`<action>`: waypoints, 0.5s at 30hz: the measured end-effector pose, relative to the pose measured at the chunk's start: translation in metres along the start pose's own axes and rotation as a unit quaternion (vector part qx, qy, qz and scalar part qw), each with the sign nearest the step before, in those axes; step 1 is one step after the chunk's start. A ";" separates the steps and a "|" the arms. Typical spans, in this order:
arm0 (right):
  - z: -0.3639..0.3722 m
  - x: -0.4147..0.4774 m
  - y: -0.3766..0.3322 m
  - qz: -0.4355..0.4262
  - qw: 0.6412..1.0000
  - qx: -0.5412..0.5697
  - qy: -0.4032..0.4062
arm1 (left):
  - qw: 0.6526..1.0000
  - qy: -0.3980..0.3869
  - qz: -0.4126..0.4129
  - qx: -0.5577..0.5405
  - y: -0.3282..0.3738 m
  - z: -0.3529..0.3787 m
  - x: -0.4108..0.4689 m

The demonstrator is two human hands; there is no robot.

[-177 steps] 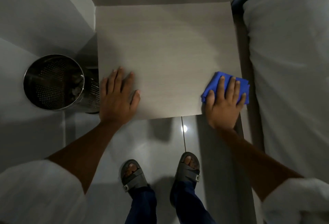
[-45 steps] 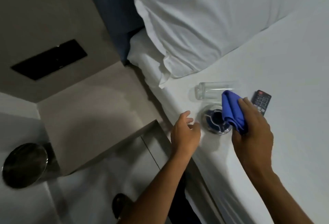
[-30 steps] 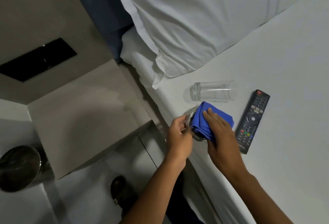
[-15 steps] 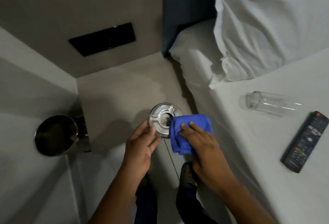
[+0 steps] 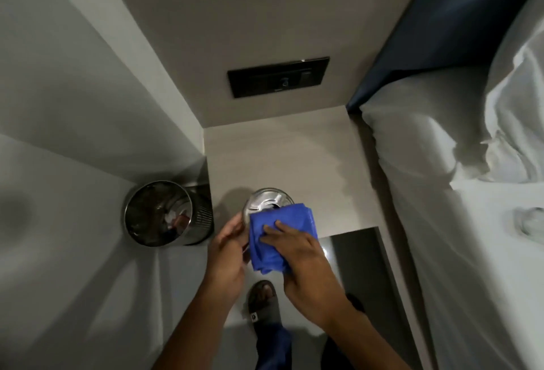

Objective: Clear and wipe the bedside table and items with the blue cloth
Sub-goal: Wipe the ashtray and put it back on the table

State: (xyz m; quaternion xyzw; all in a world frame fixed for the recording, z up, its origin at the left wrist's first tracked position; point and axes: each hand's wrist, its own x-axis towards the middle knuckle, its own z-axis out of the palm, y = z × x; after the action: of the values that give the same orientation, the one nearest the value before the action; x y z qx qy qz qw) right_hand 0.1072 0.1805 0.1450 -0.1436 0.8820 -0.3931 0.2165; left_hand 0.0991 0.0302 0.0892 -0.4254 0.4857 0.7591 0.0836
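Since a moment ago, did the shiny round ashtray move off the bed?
Yes. The ashtray left the bed and is now held over the bedside table.

We're holding a round metal ashtray [image 5: 266,203] in our left hand [image 5: 228,252] over the front edge of the bedside table [image 5: 294,163], and our right hand [image 5: 300,255] presses the blue cloth [image 5: 279,231] against it. A steel bin [image 5: 167,213] sits on the floor just left of the table, the white bed [image 5: 456,193] runs along the right, and a black wall panel [image 5: 278,76] is above.
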 end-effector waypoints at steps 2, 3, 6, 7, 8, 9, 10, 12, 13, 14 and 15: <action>0.007 0.005 0.005 0.043 0.999 -0.002 0.023 | 0.999 0.040 0.017 0.002 0.005 -0.007 0.024; 0.009 0.008 0.009 0.068 0.997 0.004 0.039 | 0.998 0.062 0.029 0.015 0.006 -0.010 0.037; 0.012 0.024 0.016 0.122 0.987 0.050 0.093 | 0.989 0.104 0.067 0.083 0.014 -0.016 0.081; 0.010 0.028 0.017 0.133 0.984 0.062 0.105 | 0.985 0.106 0.075 0.112 0.016 -0.016 0.094; 0.009 0.035 0.019 0.143 0.981 0.065 0.111 | 0.980 0.109 0.087 0.143 0.018 -0.017 0.110; 0.008 0.038 0.020 0.152 0.980 0.062 0.110 | 0.972 0.115 0.102 0.176 0.021 -0.016 0.122; 0.007 0.040 0.022 0.158 0.980 0.056 0.111 | 0.964 0.125 0.117 0.205 0.024 -0.013 0.135; 0.003 0.040 0.024 0.170 0.977 0.057 0.118 | 0.951 0.146 0.138 0.236 0.032 -0.004 0.160; 0.000 0.038 0.024 0.178 0.975 0.061 0.121 | 0.947 0.154 0.146 0.241 0.037 0.002 0.171; -0.003 0.035 0.025 0.183 0.973 0.064 0.124 | 0.945 0.156 0.151 0.244 0.042 0.010 0.183; -0.007 0.031 0.027 0.185 0.972 0.065 0.127 | 0.944 0.153 0.154 0.250 0.046 0.016 0.193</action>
State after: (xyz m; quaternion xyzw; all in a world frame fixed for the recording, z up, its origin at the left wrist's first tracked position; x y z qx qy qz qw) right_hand 0.0752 0.1890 0.1207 0.0879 0.8862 -0.4175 0.1805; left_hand -0.0551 -0.0357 -0.0175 -0.4217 0.7264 0.5427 -0.0059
